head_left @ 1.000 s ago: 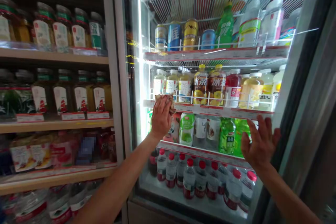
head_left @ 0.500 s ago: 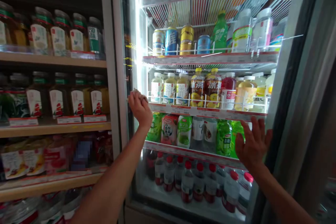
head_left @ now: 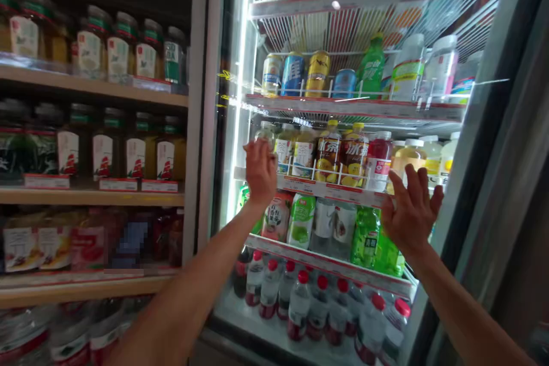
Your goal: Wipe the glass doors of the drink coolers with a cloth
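My left hand [head_left: 260, 170] presses against the glass door [head_left: 234, 40] of a lit drinks fridge, level with the middle shelf's left end. Its fingers are held together. The cloth it held in the earlier frames is hidden under the palm. My right hand [head_left: 410, 213] lies flat on the same glass further right, fingers spread, holding nothing. Behind the glass between my hands stand iced tea bottles [head_left: 341, 151] on a wire shelf [head_left: 334, 190], with green bottles [head_left: 369, 234] one shelf lower.
Cans [head_left: 294, 74] line the fridge's upper shelf and red-capped water bottles [head_left: 300, 303] fill the bottom. The door's dark frame [head_left: 489, 126] runs down the right. Wooden shelves [head_left: 94, 94] with glass jars [head_left: 115, 51] and bottles stand to the left.
My left hand swept left to the door's edge, then back right and slightly up. My right hand rose and shifted a little left on the glass. The camera view tilted slightly.
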A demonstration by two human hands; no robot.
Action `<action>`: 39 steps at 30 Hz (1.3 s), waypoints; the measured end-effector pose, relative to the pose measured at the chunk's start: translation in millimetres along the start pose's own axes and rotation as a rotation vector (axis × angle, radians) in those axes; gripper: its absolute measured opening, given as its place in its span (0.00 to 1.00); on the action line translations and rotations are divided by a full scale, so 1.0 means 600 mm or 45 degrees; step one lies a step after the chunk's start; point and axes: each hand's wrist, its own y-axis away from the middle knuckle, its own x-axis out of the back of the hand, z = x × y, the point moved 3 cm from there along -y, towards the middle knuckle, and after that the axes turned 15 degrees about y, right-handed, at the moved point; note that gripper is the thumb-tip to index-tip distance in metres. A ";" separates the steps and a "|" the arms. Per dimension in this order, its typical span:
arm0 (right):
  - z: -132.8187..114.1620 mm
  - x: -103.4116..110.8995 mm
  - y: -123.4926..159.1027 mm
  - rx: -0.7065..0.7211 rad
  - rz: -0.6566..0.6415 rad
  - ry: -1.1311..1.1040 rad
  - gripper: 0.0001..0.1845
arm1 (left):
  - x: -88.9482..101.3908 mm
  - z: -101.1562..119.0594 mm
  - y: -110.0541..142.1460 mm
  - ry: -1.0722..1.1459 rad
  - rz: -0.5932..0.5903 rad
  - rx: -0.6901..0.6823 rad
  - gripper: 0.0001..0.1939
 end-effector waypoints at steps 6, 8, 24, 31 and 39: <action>0.007 -0.003 0.006 0.072 0.085 0.001 0.26 | -0.042 0.076 0.021 0.133 -0.575 -0.496 0.24; 0.008 -0.004 0.006 0.065 0.075 -0.004 0.26 | -0.015 0.030 -0.001 0.024 -0.332 -0.201 0.23; 0.006 -0.002 0.009 0.032 0.059 -0.081 0.27 | 0.034 -0.007 0.029 -0.089 0.030 0.152 0.23; 0.006 0.000 0.010 0.052 0.039 -0.082 0.26 | -0.013 0.081 0.078 0.136 -0.616 -0.522 0.26; 0.005 -0.002 0.010 0.027 0.060 -0.036 0.25 | 0.034 -0.003 0.048 -0.042 -0.071 0.117 0.24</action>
